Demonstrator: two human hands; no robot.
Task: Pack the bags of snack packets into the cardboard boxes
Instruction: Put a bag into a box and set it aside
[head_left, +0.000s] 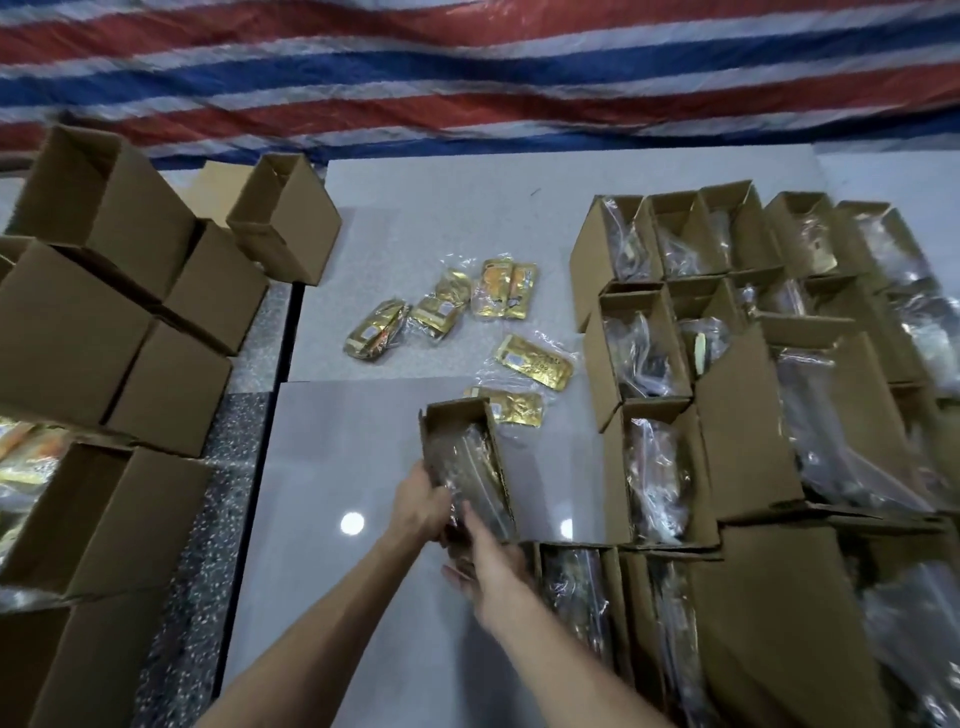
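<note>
Boxes (78, 332): brown matt cardboard. Snack packets (535, 360): shiny gold foil in clear, crinkled glossy plastic bags (655, 467). Floor tiles (332, 467): smooth, glossy grey. Backdrop sheet (467, 67): striped woven plastic, creased.

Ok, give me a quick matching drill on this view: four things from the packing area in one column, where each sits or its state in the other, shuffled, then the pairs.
Things:
1. held box
2. loose gold packet bags
3. empty boxes
4. filled boxes

Places or states:
A. lying on the grey surface, centre
B. rows at the right, clear bags inside
C. in both hands, left hand and right hand
D. stacked at the left

Pairs: 1-C, 2-A, 3-D, 4-B
</note>
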